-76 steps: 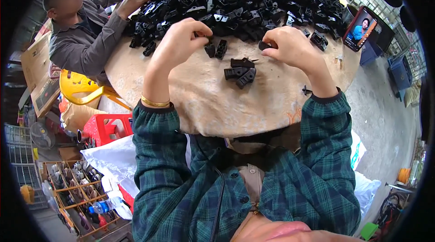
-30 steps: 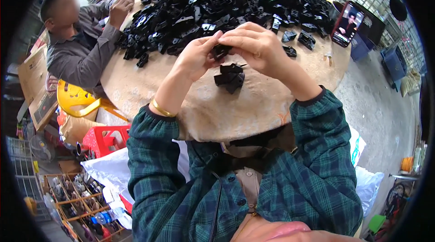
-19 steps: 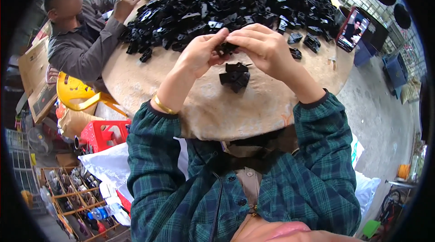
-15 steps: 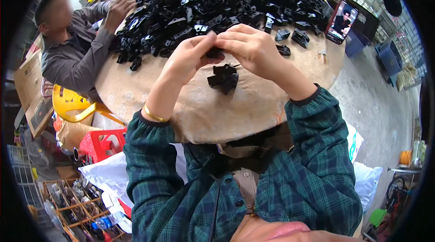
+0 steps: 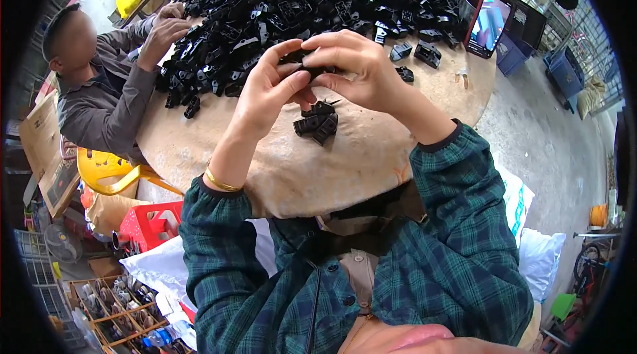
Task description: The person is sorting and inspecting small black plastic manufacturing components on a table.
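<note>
Between my two hands, above the near part of the table, is a small black plastic part (image 5: 312, 70), mostly covered by fingers. My left hand (image 5: 269, 92) closes on its left side with thumb and fingers. From the right, my right hand (image 5: 358, 72) pinches the same part. Just below the hands, a few similar black plastic pieces (image 5: 317, 123) lie clustered on the tabletop. Beyond my hands rises a big heap of black plastic parts (image 5: 279, 12). Several loose ones, such as a dark block (image 5: 427, 54), sit at its right edge.
The round table (image 5: 219, 148) has a tan cover. A lit phone (image 5: 489, 24) stands upright at the right. A co-worker (image 5: 109, 82) sits at the left, hands at the heap. A yellow chair (image 5: 106, 171) and red stool (image 5: 149, 224) stand left; white sacks (image 5: 537, 258) lie lower right.
My fingers have shifted around the held part, and more of it shows between them. The whole view has moved slightly; the phone's picture differs. The pieces below my hands look more spread out.
</note>
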{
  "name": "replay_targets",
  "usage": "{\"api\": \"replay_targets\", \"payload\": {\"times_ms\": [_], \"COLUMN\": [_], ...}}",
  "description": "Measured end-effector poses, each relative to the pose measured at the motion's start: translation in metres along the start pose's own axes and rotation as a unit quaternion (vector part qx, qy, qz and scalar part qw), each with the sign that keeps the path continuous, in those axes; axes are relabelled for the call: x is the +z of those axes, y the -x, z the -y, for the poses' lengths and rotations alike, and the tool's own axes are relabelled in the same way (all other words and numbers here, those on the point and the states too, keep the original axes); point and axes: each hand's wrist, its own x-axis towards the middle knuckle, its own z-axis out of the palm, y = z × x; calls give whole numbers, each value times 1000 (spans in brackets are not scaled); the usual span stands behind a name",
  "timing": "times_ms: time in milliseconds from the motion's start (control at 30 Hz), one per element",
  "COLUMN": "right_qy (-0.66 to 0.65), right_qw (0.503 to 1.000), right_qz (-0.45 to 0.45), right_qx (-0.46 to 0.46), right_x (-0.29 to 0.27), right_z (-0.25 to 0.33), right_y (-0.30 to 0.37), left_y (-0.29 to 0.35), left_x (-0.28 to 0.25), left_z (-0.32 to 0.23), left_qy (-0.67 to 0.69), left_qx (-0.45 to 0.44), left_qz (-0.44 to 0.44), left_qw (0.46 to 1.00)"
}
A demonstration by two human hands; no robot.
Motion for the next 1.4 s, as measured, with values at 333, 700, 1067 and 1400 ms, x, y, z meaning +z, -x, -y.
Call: {"api": "replay_targets", "payload": {"times_ms": [333, 700, 1067, 1400], "right_qy": [297, 253, -43, -84], "right_qw": [844, 919, 977, 932], "right_qz": [253, 142, 31, -37], "right_qx": [369, 266, 208, 351], "right_x": [-46, -26, 25, 1], "right_z": [-24, -30, -1, -19], "right_y": [8, 18, 6, 4], "left_y": [3, 3, -11, -12], "left_x": [7, 2, 2, -6], "left_z": [12, 14, 26, 18], "left_qy": [-475, -517, -130, -80], "left_qx": [92, 92, 81, 32], "left_qz": [92, 163, -119, -135], "left_qw": [870, 835, 981, 987]}}
